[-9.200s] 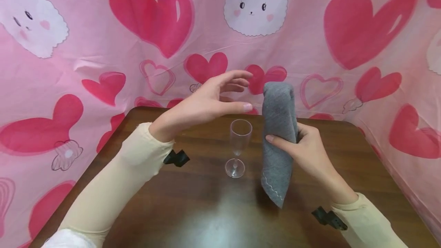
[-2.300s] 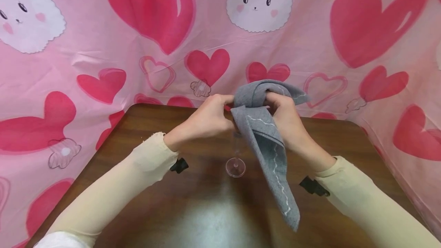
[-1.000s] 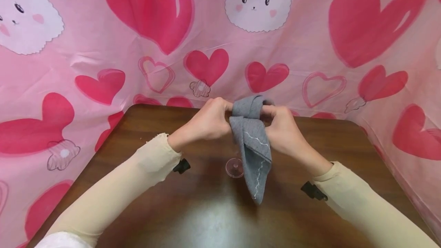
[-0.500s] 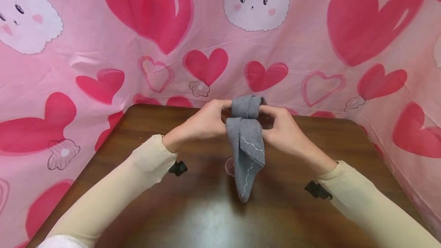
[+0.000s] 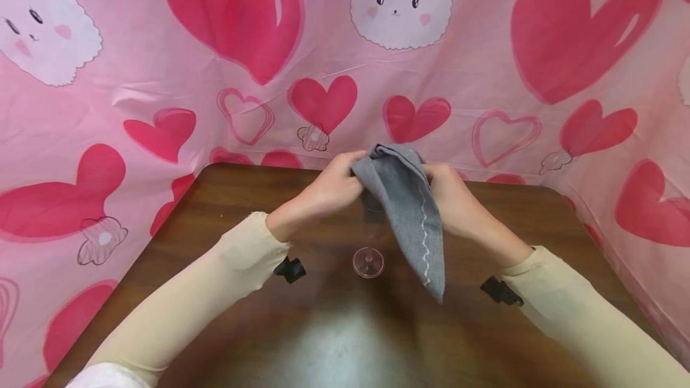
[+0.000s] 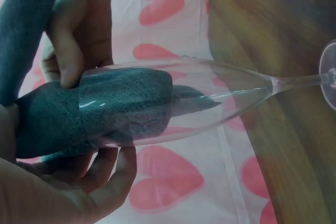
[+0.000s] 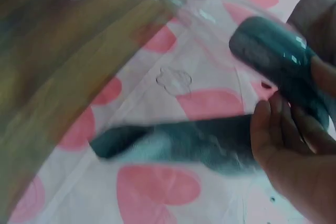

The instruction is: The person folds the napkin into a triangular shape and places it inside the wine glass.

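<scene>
A grey cloth napkin (image 5: 399, 190) with a white stitched line is held between both hands over a clear champagne flute. The flute's foot (image 5: 368, 263) stands on the table. Through the flute's bowl (image 6: 231, 85) shows the napkin's rolled part (image 6: 126, 103), pushed inside with a pointed end downward. A long loose tail (image 7: 194, 142) hangs outside the glass. My left hand (image 5: 331, 187) grips the napkin at the rim, fingertips close to the glass. My right hand (image 5: 458, 205) holds the napkin from the other side; the tail partly hides its fingers.
A brown wooden table (image 5: 259, 328) lies under the flute. Pink heart-print fabric (image 5: 334, 35) hangs around its back and sides. Black camera mounts (image 5: 291, 269) sit under both wrists.
At first the right hand alone held the folded napkin beside the flute. Then both hands brought it over the glass. In the last half second the tail swung right, uncovering the flute's foot.
</scene>
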### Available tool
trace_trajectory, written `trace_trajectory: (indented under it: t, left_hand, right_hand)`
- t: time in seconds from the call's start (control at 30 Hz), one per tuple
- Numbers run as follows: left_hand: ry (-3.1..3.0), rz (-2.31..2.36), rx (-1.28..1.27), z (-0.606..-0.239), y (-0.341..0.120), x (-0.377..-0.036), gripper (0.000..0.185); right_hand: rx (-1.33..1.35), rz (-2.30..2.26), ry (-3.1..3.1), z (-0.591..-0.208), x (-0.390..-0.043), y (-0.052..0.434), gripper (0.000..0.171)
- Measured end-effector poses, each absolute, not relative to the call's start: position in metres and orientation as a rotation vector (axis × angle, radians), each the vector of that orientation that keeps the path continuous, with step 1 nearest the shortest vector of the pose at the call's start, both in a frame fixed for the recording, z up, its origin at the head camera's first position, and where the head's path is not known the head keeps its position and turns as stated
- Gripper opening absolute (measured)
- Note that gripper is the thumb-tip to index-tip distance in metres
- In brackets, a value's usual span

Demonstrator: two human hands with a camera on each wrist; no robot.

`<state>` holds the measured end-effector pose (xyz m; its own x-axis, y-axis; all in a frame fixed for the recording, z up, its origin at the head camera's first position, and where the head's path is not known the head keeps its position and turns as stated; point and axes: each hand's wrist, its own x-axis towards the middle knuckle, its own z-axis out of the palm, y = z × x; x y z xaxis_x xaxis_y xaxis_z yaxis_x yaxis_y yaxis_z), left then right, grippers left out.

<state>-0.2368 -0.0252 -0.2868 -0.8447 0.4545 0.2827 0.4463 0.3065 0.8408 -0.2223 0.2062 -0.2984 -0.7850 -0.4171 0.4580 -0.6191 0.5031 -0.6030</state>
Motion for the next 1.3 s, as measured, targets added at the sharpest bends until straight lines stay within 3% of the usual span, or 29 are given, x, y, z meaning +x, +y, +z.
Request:
trace_trajectory:
  t: [0.4, 0.9, 1.1, 1.23, 1.3]
  left_hand:
    - [2.498, 1.470, 0.986, -0.280, -0.033, -0.240, 0.027]
    - [2.657, 1.206, 1.095, -0.282, -0.040, -0.246, 0.008]
    - [2.647, 1.205, 1.125, -0.285, -0.040, -0.248, 0.014]
    - [2.609, 1.242, 1.088, -0.285, -0.041, -0.245, 0.016]
    - [2.605, 1.252, 1.065, -0.284, -0.043, -0.243, 0.015]
  right_hand:
    - [0.881, 0.982, -2.630, -0.286, -0.223, 0.205, 0.005]
    - [0.823, 1.040, -2.894, -0.269, -0.235, 0.190, 0.037]
    - [0.798, 1.230, -2.837, -0.279, -0.226, 0.191, 0.016]
    - [0.889, 1.424, -2.723, -0.293, -0.218, 0.194, 0.055]
    - [0.913, 1.498, -2.681, -0.299, -0.215, 0.193, 0.063]
